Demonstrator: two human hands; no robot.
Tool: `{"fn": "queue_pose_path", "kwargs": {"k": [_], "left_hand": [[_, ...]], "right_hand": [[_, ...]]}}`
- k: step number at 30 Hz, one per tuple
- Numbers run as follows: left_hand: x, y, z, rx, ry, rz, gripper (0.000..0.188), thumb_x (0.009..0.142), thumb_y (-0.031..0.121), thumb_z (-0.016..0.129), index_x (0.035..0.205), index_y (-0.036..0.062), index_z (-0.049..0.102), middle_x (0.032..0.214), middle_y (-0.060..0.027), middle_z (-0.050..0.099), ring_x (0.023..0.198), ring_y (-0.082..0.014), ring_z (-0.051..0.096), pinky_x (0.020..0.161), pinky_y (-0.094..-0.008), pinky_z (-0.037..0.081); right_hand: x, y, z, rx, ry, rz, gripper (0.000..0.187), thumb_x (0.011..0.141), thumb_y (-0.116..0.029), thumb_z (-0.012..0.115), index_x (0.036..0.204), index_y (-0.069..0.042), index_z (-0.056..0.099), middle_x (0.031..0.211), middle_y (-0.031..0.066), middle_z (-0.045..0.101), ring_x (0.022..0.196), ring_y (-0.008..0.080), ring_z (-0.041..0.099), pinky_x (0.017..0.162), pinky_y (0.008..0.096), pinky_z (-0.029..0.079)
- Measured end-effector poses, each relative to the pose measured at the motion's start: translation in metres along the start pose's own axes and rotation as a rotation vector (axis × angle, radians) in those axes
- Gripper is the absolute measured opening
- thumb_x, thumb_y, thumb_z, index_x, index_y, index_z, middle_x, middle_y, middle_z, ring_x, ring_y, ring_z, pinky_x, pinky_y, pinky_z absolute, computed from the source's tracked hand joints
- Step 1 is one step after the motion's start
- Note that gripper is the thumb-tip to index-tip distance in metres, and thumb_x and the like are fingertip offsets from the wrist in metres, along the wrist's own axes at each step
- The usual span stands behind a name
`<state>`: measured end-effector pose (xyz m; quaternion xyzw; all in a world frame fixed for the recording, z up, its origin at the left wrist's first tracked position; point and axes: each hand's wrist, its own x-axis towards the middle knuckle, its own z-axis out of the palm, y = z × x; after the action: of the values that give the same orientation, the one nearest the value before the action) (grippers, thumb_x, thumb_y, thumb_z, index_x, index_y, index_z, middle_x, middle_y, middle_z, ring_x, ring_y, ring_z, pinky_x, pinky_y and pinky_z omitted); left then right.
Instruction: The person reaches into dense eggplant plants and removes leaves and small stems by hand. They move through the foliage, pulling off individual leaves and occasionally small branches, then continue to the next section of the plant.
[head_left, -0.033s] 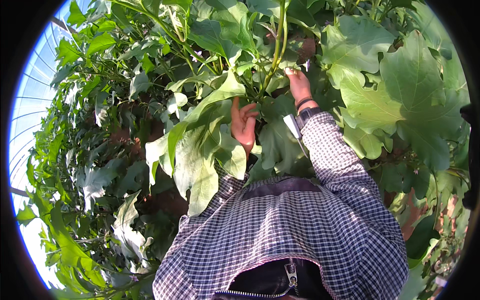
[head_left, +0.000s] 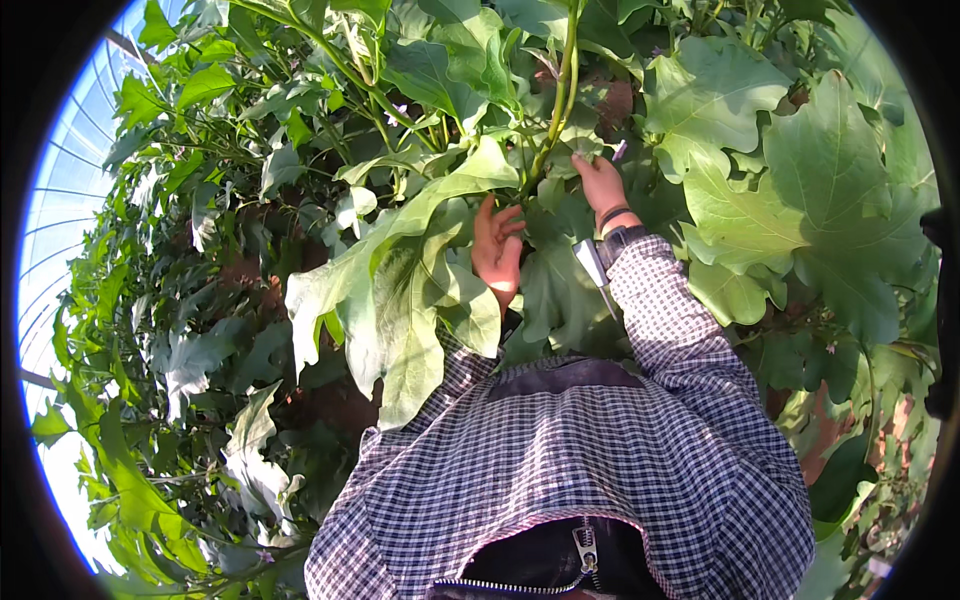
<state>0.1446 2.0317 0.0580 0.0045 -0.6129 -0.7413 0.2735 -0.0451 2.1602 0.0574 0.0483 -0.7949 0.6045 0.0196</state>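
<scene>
In front of me a leafy plant with large lobed leaves and purple flowers, which looks like an eggplant, rises on a green stem (head_left: pixel 560 95). My left hand (head_left: pixel 498 252) is just left of the stem base, beside a big drooping leaf (head_left: pixel 410 270); its index finger points up, the others bend loosely, and nothing shows in it. To the right of the stem, my right hand (head_left: pixel 602 188) has its fingertips pressed together among the foliage; what they pinch is hidden. A pale wedge-shaped object (head_left: pixel 590 264) lies along the right wrist, next to a dark wristband (head_left: pixel 622 240).
Broad leaves (head_left: pixel 825 195) crowd the right side. A purple flower (head_left: pixel 619 150) hangs by the right hand. Dense plants (head_left: pixel 200 300) fill the left, with reddish soil between them. A ribbed translucent greenhouse wall (head_left: pixel 70 190) curves along the far left.
My right hand has come slightly down and to the right. The left hand has shifted a little right, and the big drooping leaf beside it has moved and spread rightward.
</scene>
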Motion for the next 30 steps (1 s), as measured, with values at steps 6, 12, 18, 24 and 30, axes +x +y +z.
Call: {"fn": "queue_pose_path", "kwargs": {"k": [6,12,18,24,30], "left_hand": [[0.06,-0.03,0.061,0.338,-0.027,0.136,0.071,0.09,0.017,0.05,0.149,-0.007,0.019,0.153,-0.0272,0.026,0.141,-0.0365,0.03,0.114,-0.0381,0.025],[0.153,-0.054,0.073,0.341,0.222,-0.061,0.031,0.096,0.021,0.041,0.11,-0.0024,0.057,0.105,-0.0146,0.061,0.091,-0.0252,0.055,0.084,-0.036,0.043],[0.151,-0.048,0.055,0.474,-0.002,0.2,0.028,0.095,0.017,0.043,0.099,-0.0013,0.064,0.094,-0.0221,0.065,0.092,-0.0319,0.062,0.081,-0.0389,0.046],[0.187,-0.044,0.043,0.581,0.084,-0.297,0.043,0.1,0.029,0.036,0.108,-0.0051,0.062,0.099,-0.0165,0.065,0.095,-0.0265,0.06,0.085,-0.0376,0.044],[0.22,-0.052,0.03,0.575,0.159,-0.036,0.029,0.094,0.016,0.044,0.106,-0.0041,0.061,0.099,-0.0209,0.065,0.082,-0.0336,0.062,0.073,-0.0409,0.048]], "right_hand": [[-0.026,-0.008,-0.029,-0.038,0.118,-0.244,0.051,0.081,-0.012,0.07,0.127,0.003,0.053,0.121,0.0194,0.061,0.113,0.0289,0.058,0.096,0.0365,0.046],[0.015,-0.057,-0.023,0.131,-0.23,-0.284,0.055,0.078,-0.004,0.073,0.128,0.003,0.052,0.115,0.0097,0.065,0.107,0.0164,0.061,0.093,0.0286,0.047],[0.031,-0.065,-0.006,0.016,-0.251,-0.214,0.046,0.077,-0.013,0.077,0.117,0.003,0.06,0.1,0.011,0.07,0.092,0.0155,0.065,0.082,0.0287,0.051],[0.042,-0.079,0.01,-0.098,-0.189,-0.286,0.03,0.08,-0.021,0.073,0.101,0.0,0.068,0.086,0.0145,0.071,0.079,0.0235,0.069,0.073,0.0337,0.052],[0.06,-0.085,0.029,-0.164,-0.171,-0.241,0.028,0.079,-0.025,0.074,0.095,-0.002,0.071,0.085,0.0158,0.071,0.081,0.0292,0.069,0.074,0.036,0.052]]}}
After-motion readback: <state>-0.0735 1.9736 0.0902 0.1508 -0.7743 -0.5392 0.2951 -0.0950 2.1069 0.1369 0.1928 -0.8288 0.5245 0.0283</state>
